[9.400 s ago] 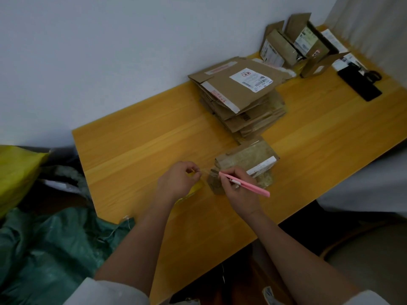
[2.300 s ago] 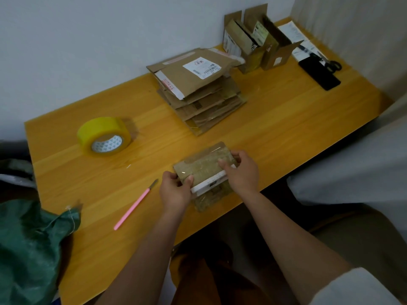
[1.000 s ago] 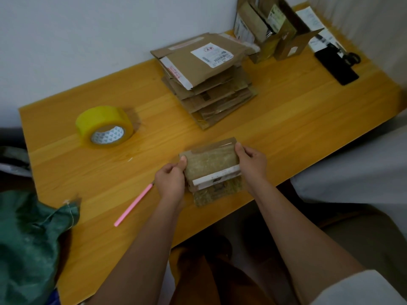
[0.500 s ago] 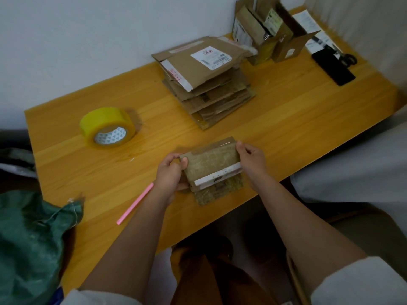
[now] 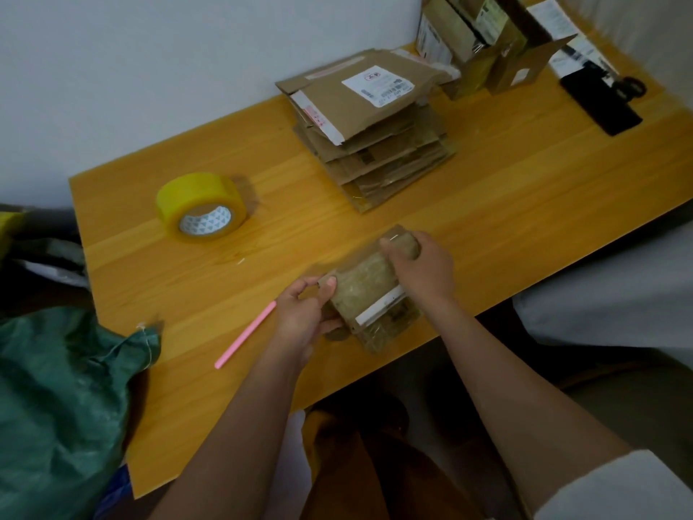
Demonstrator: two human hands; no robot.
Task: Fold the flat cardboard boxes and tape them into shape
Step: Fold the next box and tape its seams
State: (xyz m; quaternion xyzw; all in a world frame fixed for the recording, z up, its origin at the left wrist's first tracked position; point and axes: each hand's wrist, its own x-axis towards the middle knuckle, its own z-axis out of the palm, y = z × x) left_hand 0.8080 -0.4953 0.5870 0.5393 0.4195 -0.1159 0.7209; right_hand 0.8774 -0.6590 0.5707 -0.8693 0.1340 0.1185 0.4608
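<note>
A small taped cardboard box (image 5: 369, 294) with a white label strip sits near the front edge of the wooden table (image 5: 525, 204). My left hand (image 5: 305, 313) grips its left end, thumb on top. My right hand (image 5: 422, 270) curls over its far right corner, thumb pressing the top face. A stack of flat cardboard boxes (image 5: 371, 129) lies behind it. A yellow tape roll (image 5: 200, 206) lies on its side at the left. A pink cutter (image 5: 245, 334) rests on the table beside my left hand.
Folded open boxes (image 5: 483, 43) stand at the back right by the wall. A black case (image 5: 600, 103), scissors (image 5: 632, 86) and papers (image 5: 555, 20) lie at the far right. A green sack (image 5: 56, 407) hangs past the table's left edge.
The tape roll and the pink cutter were put down on the table. Both hands took hold of the small box. My right hand has now shifted up over its far right corner.
</note>
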